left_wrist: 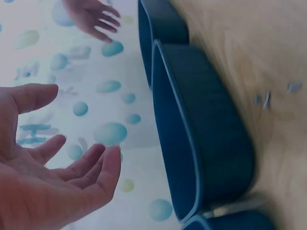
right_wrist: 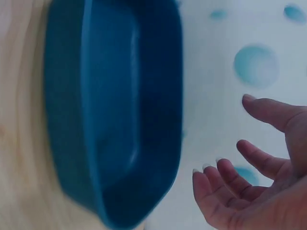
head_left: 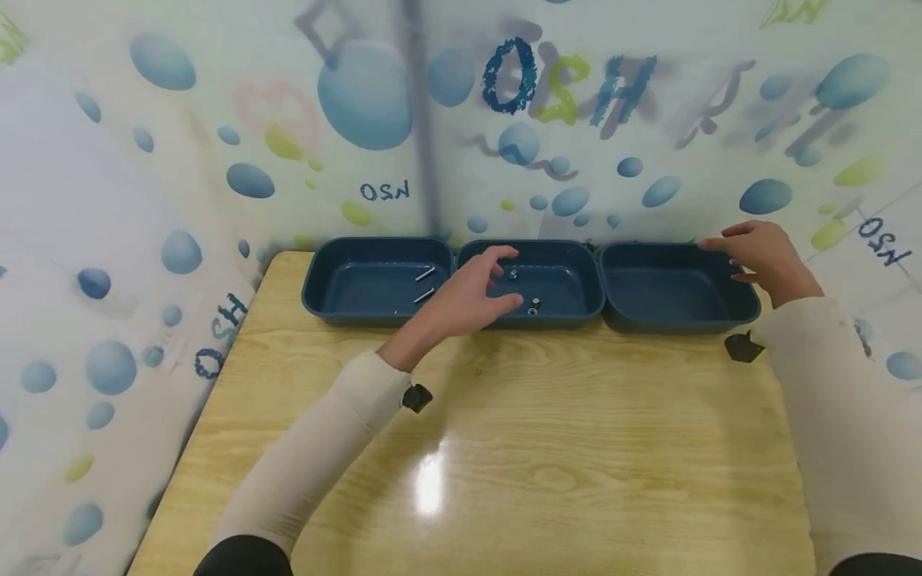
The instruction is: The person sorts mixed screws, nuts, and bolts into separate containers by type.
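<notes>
My left hand (head_left: 470, 294) hovers over the left part of the middle blue tray (head_left: 569, 282), thumb and fingers spread, holding nothing. A few small metal nuts (head_left: 535, 302) lie in that tray near the thumb. In the left blue tray (head_left: 353, 280) are two silver bolts (head_left: 425, 274), close to the left wrist. My right hand (head_left: 767, 254) is held above the right end of the right blue tray (head_left: 670, 290), its fingers loosely bent around nothing. The right wrist view shows the same hand (right_wrist: 259, 187) apart from the tray's rim (right_wrist: 88, 120). No contents show in the right tray.
The three trays stand in a row along the back of the wooden table (head_left: 547, 432). Behind them hangs a pale sheet (head_left: 446, 160) with blue and green dots. Small grey bits (left_wrist: 267, 99) appear on the wood in the left wrist view, too blurred to name.
</notes>
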A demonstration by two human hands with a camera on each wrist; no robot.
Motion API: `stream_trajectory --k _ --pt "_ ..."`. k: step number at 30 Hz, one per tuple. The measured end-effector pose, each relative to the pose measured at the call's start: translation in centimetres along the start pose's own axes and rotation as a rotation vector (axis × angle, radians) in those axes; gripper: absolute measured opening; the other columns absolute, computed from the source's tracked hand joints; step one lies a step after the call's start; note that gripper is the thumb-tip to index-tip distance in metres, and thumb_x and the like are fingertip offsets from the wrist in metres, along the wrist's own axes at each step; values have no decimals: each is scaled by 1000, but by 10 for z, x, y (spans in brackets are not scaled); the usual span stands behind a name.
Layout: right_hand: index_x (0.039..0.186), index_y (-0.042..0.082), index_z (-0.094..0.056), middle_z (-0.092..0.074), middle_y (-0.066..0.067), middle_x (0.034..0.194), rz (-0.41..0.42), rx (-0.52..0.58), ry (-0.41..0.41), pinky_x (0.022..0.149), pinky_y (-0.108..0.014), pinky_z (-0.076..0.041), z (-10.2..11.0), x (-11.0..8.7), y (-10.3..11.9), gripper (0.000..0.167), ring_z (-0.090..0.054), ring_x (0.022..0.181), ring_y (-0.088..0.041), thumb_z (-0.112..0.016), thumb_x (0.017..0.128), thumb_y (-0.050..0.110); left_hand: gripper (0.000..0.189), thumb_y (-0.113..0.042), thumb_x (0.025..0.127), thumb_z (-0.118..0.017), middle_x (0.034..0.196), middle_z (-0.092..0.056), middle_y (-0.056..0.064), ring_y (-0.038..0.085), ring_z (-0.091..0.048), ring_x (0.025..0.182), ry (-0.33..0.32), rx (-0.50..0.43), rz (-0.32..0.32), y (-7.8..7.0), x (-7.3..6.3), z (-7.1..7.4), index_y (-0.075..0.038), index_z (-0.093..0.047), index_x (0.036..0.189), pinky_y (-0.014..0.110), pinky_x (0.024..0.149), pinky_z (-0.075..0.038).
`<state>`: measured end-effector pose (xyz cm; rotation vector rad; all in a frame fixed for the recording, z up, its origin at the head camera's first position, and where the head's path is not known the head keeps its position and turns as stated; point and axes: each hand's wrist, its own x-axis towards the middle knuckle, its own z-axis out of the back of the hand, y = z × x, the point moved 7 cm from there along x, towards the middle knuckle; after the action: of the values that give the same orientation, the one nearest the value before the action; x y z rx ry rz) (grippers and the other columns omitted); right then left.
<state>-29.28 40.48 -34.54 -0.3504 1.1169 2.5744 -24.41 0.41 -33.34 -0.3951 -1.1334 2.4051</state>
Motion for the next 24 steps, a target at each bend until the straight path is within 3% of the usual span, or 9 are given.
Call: stream_trajectory --k 7,12,14,19,24 --pt "150 -8 -15 -8 -33 155 -94 -55 17 104 -64 -34 19 3 -42 102 -25 133 -58 -59 87 59 58 -34 95 -64 128 -51 3 18 -57 112 161 -171 23 7 -29 -21 -31 -35 145 37 86 -52" --pt "147 -11 -24 -16 -36 152 -136 -89 -7 100 -63 -39 24 2 -69 90 -28 131 -58 -59 91 51 53 -27 96 -64 120 -55 9 24 -62 104 228 -354 111 23 -40 -32 -28 -38 142 42 82 -54" --pt "146 -10 -26 -18 -36 152 -154 -80 -12 99 -62 -41 22 3 -78 87 -29 131 -57 -57 92 49 52 -26 96 -64 119 -56 11 29 -61 101 243 -412 170 33 -43 -37 -26 -39 142 44 82 -54" --pt "148 -11 -20 -13 -34 154 -159 -17 -5 104 -61 -36 18 5 -88 87 -27 133 -57 -54 93 48 55 -25 95 -64 111 -60 14 38 -62 94 239 -451 326 60 -48 -51 -18 -39 143 40 75 -56" --pt "148 -11 -20 -15 -35 153 -139 -5 -14 105 -60 -36 14 11 -87 82 -30 132 -54 -54 95 41 56 -22 93 -65 109 -64 17 33 -66 78 188 -447 449 80 -49 -59 -14 -39 142 39 64 -57"
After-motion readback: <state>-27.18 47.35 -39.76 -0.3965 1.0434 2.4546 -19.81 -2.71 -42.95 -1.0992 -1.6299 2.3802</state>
